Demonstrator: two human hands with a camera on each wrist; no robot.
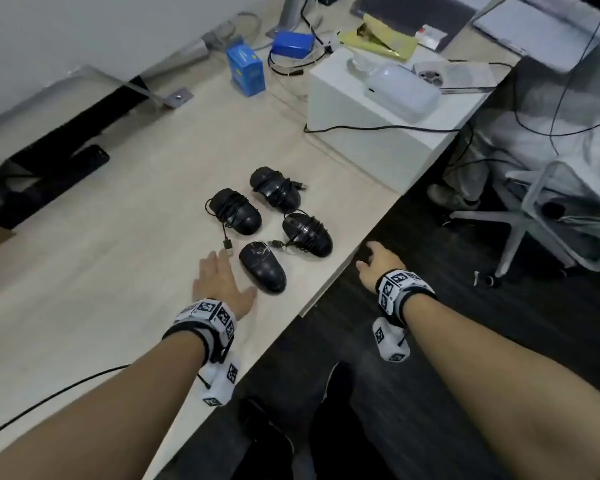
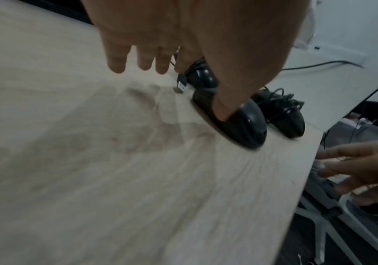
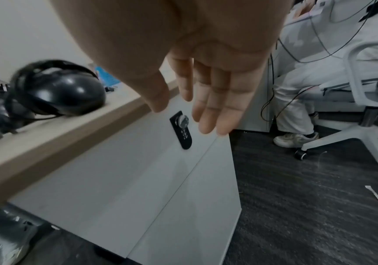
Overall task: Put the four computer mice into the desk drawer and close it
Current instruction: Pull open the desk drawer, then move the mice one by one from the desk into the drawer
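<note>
Four black wired mice lie on the pale desk, cords wound round them: a far mouse, a left mouse, a right mouse, and the nearest mouse. My left hand hovers flat and open just left of the nearest mouse, thumb close to its rear; whether it touches I cannot tell. My right hand is past the desk's front edge, its fingers straight and holding nothing. They point at the white drawer front with its black combination lock. The front looks closed.
A white box carrying a white device stands behind the mice, with a blue carton and cables farther back. A loose USB plug lies by my left fingertips. To the right are a white office chair and a seated person's legs.
</note>
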